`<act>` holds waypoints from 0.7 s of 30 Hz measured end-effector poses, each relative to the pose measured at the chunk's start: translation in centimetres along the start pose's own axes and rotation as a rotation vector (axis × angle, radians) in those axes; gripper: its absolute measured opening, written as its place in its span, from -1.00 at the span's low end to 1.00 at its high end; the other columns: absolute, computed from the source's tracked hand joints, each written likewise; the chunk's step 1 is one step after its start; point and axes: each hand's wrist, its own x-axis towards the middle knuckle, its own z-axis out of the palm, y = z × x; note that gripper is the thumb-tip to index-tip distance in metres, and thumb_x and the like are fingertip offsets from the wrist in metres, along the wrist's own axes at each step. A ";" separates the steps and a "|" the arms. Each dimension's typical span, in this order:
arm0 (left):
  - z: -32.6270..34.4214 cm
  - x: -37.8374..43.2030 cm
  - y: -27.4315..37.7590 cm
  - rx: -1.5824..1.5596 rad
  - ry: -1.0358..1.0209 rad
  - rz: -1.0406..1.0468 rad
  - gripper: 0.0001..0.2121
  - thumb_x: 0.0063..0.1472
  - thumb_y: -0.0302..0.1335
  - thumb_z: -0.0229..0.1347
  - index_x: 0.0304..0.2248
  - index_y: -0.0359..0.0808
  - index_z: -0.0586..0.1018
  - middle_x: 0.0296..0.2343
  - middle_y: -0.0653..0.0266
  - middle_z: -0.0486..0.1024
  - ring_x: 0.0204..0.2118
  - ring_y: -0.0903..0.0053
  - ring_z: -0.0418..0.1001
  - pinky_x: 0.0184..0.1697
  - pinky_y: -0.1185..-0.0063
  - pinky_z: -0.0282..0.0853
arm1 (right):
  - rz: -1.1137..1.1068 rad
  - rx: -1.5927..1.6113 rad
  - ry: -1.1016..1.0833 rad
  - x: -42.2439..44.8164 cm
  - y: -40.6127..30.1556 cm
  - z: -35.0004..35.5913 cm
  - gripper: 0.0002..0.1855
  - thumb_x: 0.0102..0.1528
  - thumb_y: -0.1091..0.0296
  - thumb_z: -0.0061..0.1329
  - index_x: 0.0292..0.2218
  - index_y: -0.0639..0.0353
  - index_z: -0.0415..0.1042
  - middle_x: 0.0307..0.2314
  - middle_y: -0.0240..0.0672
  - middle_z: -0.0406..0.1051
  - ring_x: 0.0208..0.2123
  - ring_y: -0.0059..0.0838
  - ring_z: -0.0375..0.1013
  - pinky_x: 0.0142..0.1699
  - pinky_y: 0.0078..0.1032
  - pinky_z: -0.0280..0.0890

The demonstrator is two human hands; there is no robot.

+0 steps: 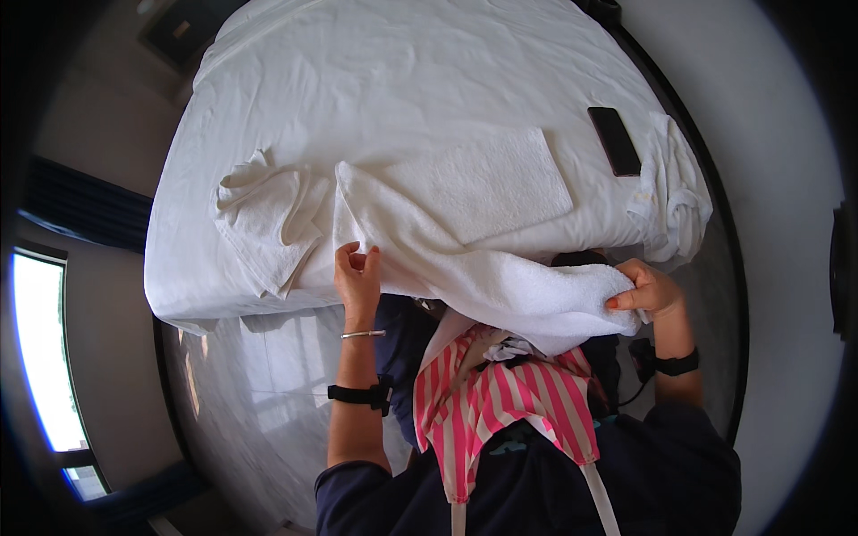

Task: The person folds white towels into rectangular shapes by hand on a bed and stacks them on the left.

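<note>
A white terry towel (482, 271) stretches between my two hands, over the near edge of the bed and my lap. My left hand (357, 278) pinches its left edge between thumb and fingers. At the right, my right hand (647, 289) grips the towel's other end, thumb on top. Behind it a flat white towel (493, 184) lies on the bed, partly covered by the held one. A crumpled white cloth (268, 214) rests on the bed to the left of my left hand.
The bed (415, 87) has a wrinkled white sheet. A dark smartphone (614, 142) lies on its right side, beside a bunched white cloth (670, 194). A pink-striped apron (509, 395) is on my front. Tiled floor (268, 388) shows at the left, with a bright window (47, 355) beyond.
</note>
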 end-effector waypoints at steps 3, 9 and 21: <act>1.6 -0.7 -1.1 0.049 0.024 -0.002 -0.58 -0.06 -0.33 0.22 -0.26 -0.42 0.41 -0.53 0.25 0.36 -0.50 0.54 0.31 -0.41 0.58 0.28 | 0.029 -0.064 -0.170 0.4 0.2 0.4 -0.72 -0.13 0.53 0.04 -0.30 0.43 0.44 -0.43 -0.34 0.46 -0.39 -0.63 0.38 -0.26 -0.65 0.25; 2.4 0.8 -0.9 0.233 -0.028 -0.001 -0.58 -0.12 -0.29 0.25 -0.32 -0.45 0.49 -0.46 0.13 0.37 -0.47 0.43 0.32 -0.40 0.51 0.29 | 0.050 -0.211 -0.393 1.2 0.8 1.8 -0.71 -0.10 0.53 0.03 -0.28 0.46 0.43 -0.35 -0.23 0.45 -0.29 -0.56 0.38 -0.16 -0.60 0.24; -0.6 0.8 2.0 -0.467 -0.040 0.213 -0.87 0.14 -0.51 0.04 -0.52 -0.36 0.39 -0.59 0.41 0.36 -0.56 0.73 0.26 -0.45 0.76 0.18 | 0.122 -0.344 -0.592 3.1 3.1 4.5 -0.71 -0.01 0.49 0.00 -0.24 0.48 0.36 -0.25 -0.16 0.40 -0.23 -0.50 0.34 -0.12 -0.57 0.21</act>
